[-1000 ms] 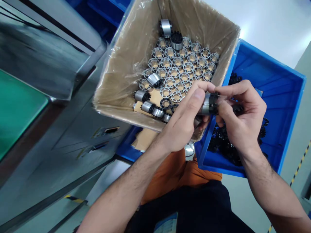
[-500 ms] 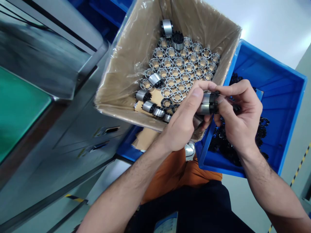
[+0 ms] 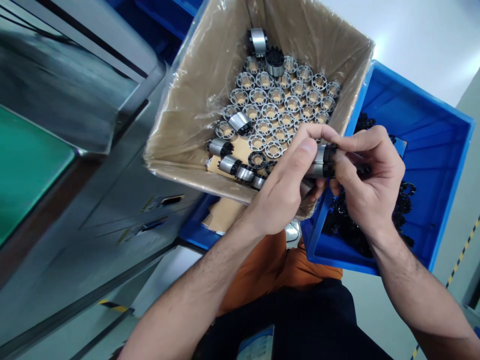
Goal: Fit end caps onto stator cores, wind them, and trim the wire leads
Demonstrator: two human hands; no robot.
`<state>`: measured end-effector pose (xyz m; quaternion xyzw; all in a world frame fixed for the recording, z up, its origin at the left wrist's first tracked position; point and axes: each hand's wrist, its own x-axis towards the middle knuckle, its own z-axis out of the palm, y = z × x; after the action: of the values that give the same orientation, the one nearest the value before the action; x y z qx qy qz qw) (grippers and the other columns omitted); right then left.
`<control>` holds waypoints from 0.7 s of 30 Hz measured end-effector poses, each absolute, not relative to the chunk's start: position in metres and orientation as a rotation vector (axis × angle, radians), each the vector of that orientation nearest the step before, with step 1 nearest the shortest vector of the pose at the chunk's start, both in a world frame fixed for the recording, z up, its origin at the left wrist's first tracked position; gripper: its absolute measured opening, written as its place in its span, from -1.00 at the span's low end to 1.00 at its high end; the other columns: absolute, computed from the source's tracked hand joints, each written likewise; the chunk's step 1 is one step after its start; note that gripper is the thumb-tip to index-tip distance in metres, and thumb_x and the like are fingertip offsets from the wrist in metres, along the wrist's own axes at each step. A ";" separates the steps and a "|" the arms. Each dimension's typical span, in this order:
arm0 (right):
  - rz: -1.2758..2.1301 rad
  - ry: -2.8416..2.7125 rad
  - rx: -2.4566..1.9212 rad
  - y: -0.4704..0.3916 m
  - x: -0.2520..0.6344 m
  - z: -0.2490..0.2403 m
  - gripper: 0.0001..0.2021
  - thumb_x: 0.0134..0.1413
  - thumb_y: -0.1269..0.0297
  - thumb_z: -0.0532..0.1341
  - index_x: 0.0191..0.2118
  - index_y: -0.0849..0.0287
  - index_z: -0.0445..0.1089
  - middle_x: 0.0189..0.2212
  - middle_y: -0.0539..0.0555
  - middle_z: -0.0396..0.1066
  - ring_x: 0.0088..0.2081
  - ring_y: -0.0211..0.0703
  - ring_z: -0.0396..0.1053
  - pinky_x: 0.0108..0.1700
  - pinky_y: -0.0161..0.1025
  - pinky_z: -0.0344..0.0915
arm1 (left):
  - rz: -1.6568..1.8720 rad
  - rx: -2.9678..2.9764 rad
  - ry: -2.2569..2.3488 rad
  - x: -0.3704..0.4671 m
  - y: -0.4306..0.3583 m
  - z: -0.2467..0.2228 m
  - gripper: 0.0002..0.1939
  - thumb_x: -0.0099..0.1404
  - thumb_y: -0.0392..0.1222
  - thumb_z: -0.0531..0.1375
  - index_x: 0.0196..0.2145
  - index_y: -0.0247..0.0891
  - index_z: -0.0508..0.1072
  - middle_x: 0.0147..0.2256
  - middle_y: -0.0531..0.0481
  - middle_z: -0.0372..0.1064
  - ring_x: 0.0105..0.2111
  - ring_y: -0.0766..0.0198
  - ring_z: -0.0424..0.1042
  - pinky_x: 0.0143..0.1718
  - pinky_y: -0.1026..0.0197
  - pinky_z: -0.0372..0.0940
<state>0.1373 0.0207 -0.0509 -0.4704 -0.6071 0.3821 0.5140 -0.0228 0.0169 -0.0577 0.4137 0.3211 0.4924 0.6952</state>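
My left hand (image 3: 281,195) is closed around a silver metal stator core (image 3: 318,162), held sideways above the front right corner of the lined box. A second metal core (image 3: 306,187) shows partly under the first, against the fingers of the same hand. On the right end of the upper core sits a black toothed end ring (image 3: 330,160). Thumb and fingers of my right hand (image 3: 373,182) pinch this ring from the right. More black plastic shows within the right hand's curled fingers, too hidden to make out.
A plastic-lined cardboard box (image 3: 198,95) holds rows of upright cores, with several black-ended ones lying loose. Right of it, a blue bin (image 3: 431,150) contains a heap of black rings (image 3: 348,225). A grey machine cabinet (image 3: 123,200) with a green surface (image 3: 30,170) stands on the left.
My left hand and the upper core have shifted slightly right, closer to the right hand. The right hand keeps its pinch on the black ring, almost in place.
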 end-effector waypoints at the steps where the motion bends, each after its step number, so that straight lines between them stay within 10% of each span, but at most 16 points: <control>1: 0.868 -1.488 -1.131 0.020 0.137 -0.050 -0.87 0.57 0.08 0.40 -0.10 -0.07 0.55 -0.28 -0.09 0.50 -0.42 -0.27 0.53 -0.30 -0.22 0.68 | 1.097 0.942 0.722 -0.023 0.017 -0.059 -0.58 0.75 0.30 0.15 0.14 -0.07 0.53 -0.37 0.08 0.44 -0.46 0.30 0.39 -0.45 0.22 0.36; 10: 0.615 -1.786 -1.611 0.055 0.196 -0.044 -0.75 0.60 0.24 0.10 0.13 -0.05 0.52 0.02 0.11 0.60 -0.02 0.05 0.66 0.11 0.10 0.68 | 0.993 1.653 1.181 -0.045 0.029 -0.047 -0.70 0.52 0.12 0.34 0.03 -0.10 0.53 -0.25 0.01 0.54 -0.35 0.18 0.50 -0.29 0.11 0.39; 15: 0.783 -2.203 -2.068 0.076 0.228 -0.083 -0.74 0.21 0.34 0.46 0.00 0.16 0.54 0.00 0.28 0.61 0.06 0.27 0.63 0.28 0.25 0.59 | 0.264 2.112 1.521 -0.087 0.040 -0.035 -0.64 0.32 0.06 0.54 0.00 -0.05 0.65 -0.18 -0.02 0.63 -0.20 0.00 0.57 -0.11 0.02 0.40; 21: 1.178 -2.326 -2.073 0.071 0.209 -0.089 -0.69 0.33 0.42 0.40 0.12 0.19 0.45 0.05 0.29 0.70 -0.18 0.07 0.71 0.04 -0.01 0.65 | 1.129 1.429 1.255 -0.059 0.037 -0.047 -0.63 0.48 0.19 0.50 0.06 -0.06 0.67 -0.26 0.00 0.45 -0.44 0.30 0.23 -0.42 0.20 0.19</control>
<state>0.2089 0.0711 -0.0891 -0.6195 -0.6953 0.3520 -0.0945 -0.0595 0.0372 -0.0467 0.5776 0.5071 0.4563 0.4485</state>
